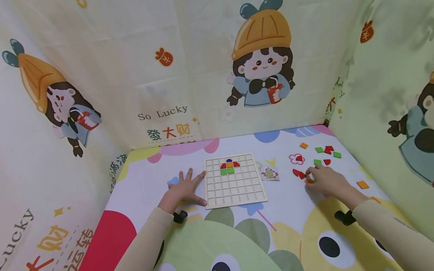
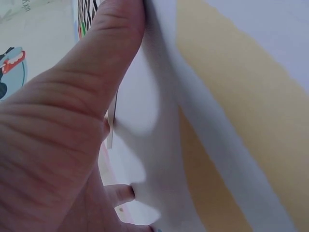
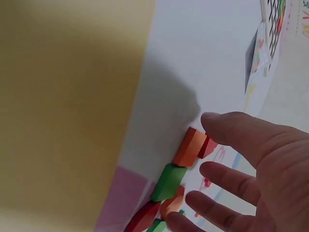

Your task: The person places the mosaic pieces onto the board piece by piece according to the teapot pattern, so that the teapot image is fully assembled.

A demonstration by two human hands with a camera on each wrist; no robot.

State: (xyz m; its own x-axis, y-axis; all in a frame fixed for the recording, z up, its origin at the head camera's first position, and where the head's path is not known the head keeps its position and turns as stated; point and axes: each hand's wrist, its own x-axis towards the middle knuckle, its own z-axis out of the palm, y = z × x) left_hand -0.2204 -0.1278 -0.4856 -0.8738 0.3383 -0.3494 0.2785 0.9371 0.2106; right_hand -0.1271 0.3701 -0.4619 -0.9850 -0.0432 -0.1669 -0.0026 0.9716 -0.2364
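Observation:
A pale wooden grid board (image 1: 234,190) lies on the table. Near its far side sit a blue round piece (image 1: 229,160), an orange square (image 1: 229,165), two red rounded pieces and two green squares (image 1: 231,170). My left hand (image 1: 183,190) is spread flat at the board's left edge, forefinger and thumb against it. My right hand (image 1: 327,180) hovers at the loose pieces on the right, fingers parted. In the right wrist view, the thumb and fingertips come close to an orange piece (image 3: 190,147), a green one (image 3: 169,181) and a red one (image 3: 207,146); nothing is pinched.
A small picture card (image 1: 270,173) lies right of the board. Beyond my right hand are scattered green squares (image 1: 336,154), red pieces (image 1: 327,162) and an orange square (image 1: 303,145). Another orange square (image 1: 362,184) lies farther right. Printed cloth walls (image 1: 203,75) enclose the table.

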